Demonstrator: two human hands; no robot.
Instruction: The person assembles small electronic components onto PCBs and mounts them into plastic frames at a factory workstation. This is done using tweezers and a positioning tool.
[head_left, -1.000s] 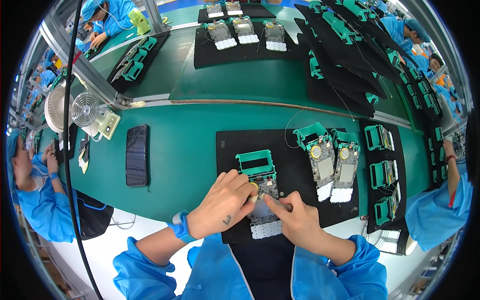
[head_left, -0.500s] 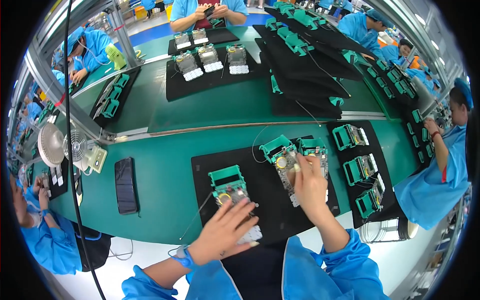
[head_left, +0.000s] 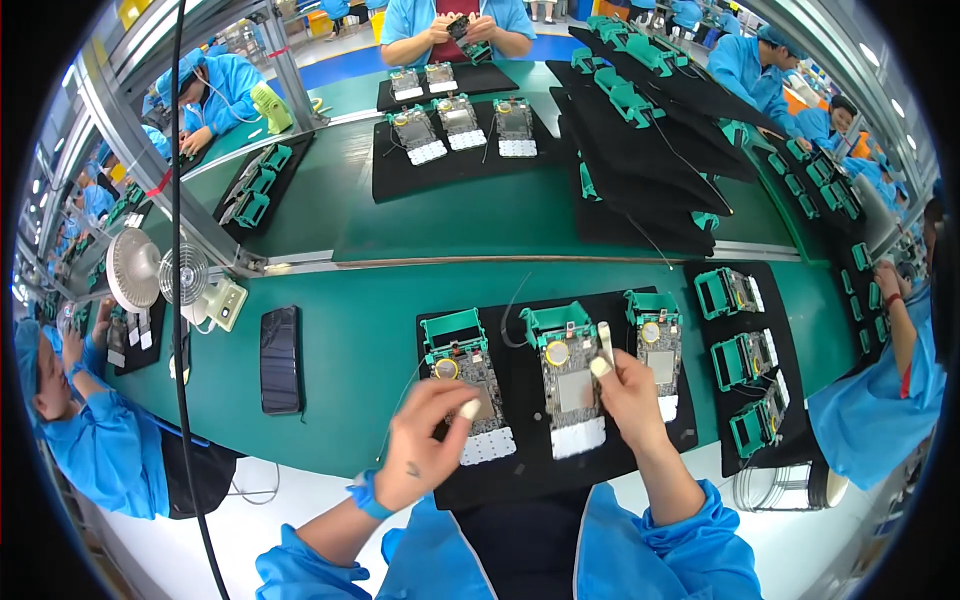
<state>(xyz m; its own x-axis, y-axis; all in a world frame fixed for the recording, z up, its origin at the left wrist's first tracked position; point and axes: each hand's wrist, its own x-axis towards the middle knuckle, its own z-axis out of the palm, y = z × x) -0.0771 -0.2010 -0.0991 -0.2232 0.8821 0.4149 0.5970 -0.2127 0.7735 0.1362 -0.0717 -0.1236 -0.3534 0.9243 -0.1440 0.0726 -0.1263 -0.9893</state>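
Three circuit boards with green plastic frames at their tops lie on a black mat [head_left: 520, 475] in front of me: a left board [head_left: 482, 405], a middle board [head_left: 576, 392] and a right board [head_left: 660, 367]. Each bears a round yellow-rimmed part. Over the left board's left side is my left hand [head_left: 425, 435], fingers curled in toward the thumb; what they hold, if anything, is hidden. My right hand [head_left: 630, 400] grips the right edge of the middle board with thumb and forefinger. White finger cots cover several fingertips.
A dark phone [head_left: 281, 360] and small fans [head_left: 133, 270] are on the left. More framed boards sit on a mat [head_left: 768, 400] at right and a far mat [head_left: 465, 175]. Stacked black mats [head_left: 640, 150] stand beyond. Co-workers sit around; a black cable [head_left: 176, 300] hangs at left.
The middle board has straightened and shifted left along with my right hand. My left hand has gone from spread flat over the left board to curled at its left side. The view has shifted.
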